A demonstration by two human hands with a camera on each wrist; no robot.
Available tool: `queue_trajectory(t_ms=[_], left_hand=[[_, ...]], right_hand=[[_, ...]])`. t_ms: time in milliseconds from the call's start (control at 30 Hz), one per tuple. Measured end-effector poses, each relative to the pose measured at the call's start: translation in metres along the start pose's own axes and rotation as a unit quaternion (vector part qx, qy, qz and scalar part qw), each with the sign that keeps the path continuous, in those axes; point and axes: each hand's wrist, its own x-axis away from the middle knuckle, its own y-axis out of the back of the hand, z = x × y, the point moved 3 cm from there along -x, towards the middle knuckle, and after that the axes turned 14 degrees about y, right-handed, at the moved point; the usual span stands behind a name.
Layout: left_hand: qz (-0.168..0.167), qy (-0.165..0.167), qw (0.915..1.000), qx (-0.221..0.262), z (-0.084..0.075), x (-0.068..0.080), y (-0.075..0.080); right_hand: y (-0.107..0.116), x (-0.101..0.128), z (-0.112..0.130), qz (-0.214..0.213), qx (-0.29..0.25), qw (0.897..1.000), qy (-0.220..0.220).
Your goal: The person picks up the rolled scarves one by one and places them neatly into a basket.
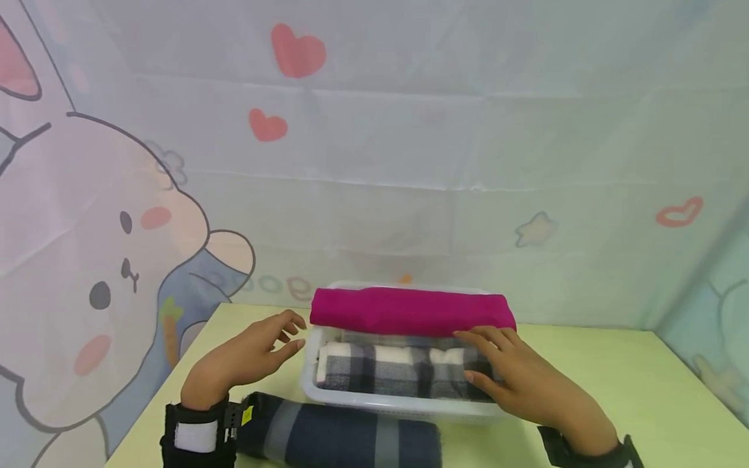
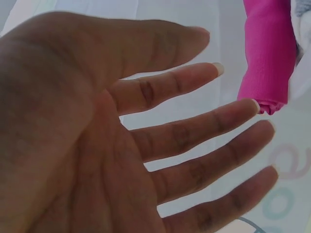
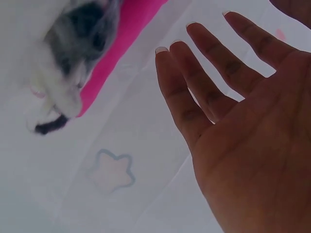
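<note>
A white plastic basket (image 1: 404,401) stands on the table. Across its far part lies a magenta rolled cloth (image 1: 412,312), its left end showing in the left wrist view (image 2: 272,53). Nearer in the basket is a grey, black and white checked fleecy cloth (image 1: 398,370). Just left of the basket, my left hand (image 1: 251,354) has its fingers spread and holds nothing. My right hand (image 1: 517,377) hovers at the basket's right end, fingers extended and palm bare in the right wrist view; whether a fingertip touches the magenta roll I cannot tell.
In front of the basket lies a dark navy rolled cloth (image 1: 345,435) with grey stripes, close to my left wrist. The pale yellow table (image 1: 620,377) ends at a hanging backdrop (image 1: 404,143) printed with a bunny and hearts.
</note>
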Motion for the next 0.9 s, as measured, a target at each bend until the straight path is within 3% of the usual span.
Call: queue_trajectory(t_ms=[900], left_hand=[[0.007, 0.022, 0.9997, -0.002, 0.005, 0.01, 0.001]], right_hand=[[0.002, -0.009, 0.022, 0.022, -0.011, 1.0, 0.006]])
